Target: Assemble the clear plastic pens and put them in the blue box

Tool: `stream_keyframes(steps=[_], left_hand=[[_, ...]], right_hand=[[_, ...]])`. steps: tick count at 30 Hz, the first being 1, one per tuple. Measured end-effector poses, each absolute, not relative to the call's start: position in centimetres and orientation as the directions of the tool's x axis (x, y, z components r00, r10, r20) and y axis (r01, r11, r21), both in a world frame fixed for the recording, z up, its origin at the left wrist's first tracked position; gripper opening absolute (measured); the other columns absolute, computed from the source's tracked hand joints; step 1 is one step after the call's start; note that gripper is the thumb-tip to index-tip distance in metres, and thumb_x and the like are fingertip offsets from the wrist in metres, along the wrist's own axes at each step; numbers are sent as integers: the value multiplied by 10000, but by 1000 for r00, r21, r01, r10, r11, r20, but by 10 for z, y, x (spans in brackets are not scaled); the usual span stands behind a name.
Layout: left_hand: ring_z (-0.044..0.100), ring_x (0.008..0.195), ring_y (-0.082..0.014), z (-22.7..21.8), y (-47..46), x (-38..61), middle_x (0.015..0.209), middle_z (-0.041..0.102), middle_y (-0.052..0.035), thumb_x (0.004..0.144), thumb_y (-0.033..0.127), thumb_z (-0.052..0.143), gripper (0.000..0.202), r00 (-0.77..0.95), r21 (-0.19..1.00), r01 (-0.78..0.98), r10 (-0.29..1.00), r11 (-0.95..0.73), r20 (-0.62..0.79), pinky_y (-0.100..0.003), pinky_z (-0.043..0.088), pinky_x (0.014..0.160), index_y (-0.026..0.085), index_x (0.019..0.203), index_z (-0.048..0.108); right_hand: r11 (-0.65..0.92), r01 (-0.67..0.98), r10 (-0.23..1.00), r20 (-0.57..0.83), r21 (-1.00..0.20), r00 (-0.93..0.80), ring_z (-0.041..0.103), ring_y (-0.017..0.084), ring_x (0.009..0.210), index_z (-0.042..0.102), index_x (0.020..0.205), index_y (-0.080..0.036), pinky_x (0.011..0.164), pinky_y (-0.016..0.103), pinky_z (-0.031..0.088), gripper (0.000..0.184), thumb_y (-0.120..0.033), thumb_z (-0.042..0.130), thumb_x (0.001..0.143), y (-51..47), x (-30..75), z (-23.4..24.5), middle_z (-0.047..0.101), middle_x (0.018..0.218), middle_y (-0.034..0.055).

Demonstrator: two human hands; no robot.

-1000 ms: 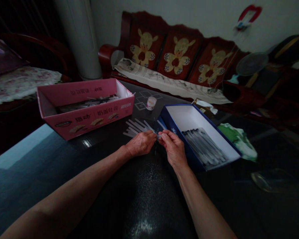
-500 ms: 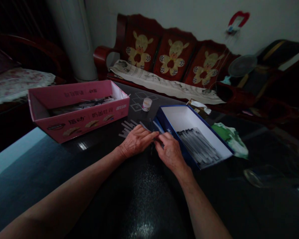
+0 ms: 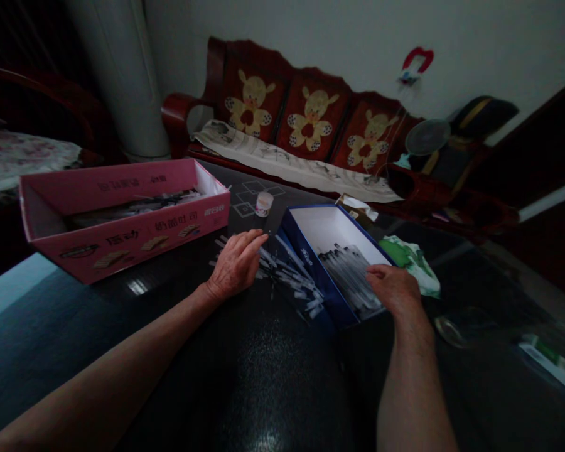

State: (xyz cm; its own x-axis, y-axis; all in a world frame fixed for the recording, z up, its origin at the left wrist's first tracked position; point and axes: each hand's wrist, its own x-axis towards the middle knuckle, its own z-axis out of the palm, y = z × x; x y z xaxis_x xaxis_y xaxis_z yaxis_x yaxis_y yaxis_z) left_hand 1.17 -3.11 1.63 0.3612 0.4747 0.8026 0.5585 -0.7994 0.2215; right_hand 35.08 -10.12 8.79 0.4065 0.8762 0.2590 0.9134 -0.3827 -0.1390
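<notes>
My left hand [image 3: 238,260] is over the dark table beside loose thin clear and white pen parts [image 3: 292,276], fingers bent and pressed together; a tiny dark bit shows at the fingertips, too small to name. Over the near right rim of a blue box [image 3: 313,260] is my right hand [image 3: 398,289], its fingers closed at the tips; what they hold, if anything, is hidden. Inside that box lie many slim clear pens [image 3: 348,273] with dark ends, side by side.
A pink carton [image 3: 136,232] holding more thin parts stands at the left. A small round tub [image 3: 263,204] sits between the boxes. Right of the blue box lies a green-and-white packet [image 3: 412,263], with a tissue box [image 3: 358,207] behind. A wooden sofa [image 3: 292,119] stands beyond.
My hands were together in front of the blue box. The right has moved right over the box, the left slightly left, uncovering the loose pen parts. The view has shifted a little.
</notes>
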Motion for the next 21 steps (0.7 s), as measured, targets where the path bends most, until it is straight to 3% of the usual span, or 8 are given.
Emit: stream_keyframes(steps=[7,10,13,15,18,21], left_hand=[[525,1146,-245,13,-29,10,1259,561,-136,855,92,436,497,309,264,577,505,-773,806,-423,450,952,174,1344,431],[552,1075,-230,11,-27,10,1197,590,-125,861,108,440,441,269,293,590,525,-753,808,-400,465,915,174,1294,484],[582,930,-211,9,-21,7,1006,637,-97,876,164,464,328,116,382,662,592,-644,798,-367,478,844,170,1186,572],[582,827,-193,7,-14,3,870,633,-66,881,201,477,259,-14,467,699,642,-541,766,-337,479,784,174,1097,618],[583,782,-174,4,-5,-5,816,629,-43,880,204,465,223,-152,572,683,678,-453,719,-303,474,745,183,1014,642],[593,797,-166,2,-1,-8,835,638,-44,880,180,434,243,-191,603,660,676,-449,712,-292,473,749,178,1009,641]], right_hand=[[-383,915,906,143,-125,398,605,192,523,730,638,-266,480,284,386,138,-330,610,615,-100,358,74,708,634,26],[-393,912,902,146,-117,407,581,189,498,698,611,-262,469,285,376,144,-393,640,612,-100,357,77,676,588,21],[-367,915,889,226,-167,398,590,193,554,689,668,-234,516,295,401,186,-412,636,656,-99,341,88,677,636,42],[-271,934,878,338,-235,340,602,199,622,687,728,-206,574,305,427,203,-384,590,724,-97,316,95,676,690,60],[69,939,863,492,-338,114,613,194,723,680,809,-194,686,315,469,199,-329,534,807,-95,262,95,668,784,62],[360,854,847,516,-375,-130,619,200,912,667,988,-211,819,331,478,222,-218,483,865,-92,208,73,670,978,76]])
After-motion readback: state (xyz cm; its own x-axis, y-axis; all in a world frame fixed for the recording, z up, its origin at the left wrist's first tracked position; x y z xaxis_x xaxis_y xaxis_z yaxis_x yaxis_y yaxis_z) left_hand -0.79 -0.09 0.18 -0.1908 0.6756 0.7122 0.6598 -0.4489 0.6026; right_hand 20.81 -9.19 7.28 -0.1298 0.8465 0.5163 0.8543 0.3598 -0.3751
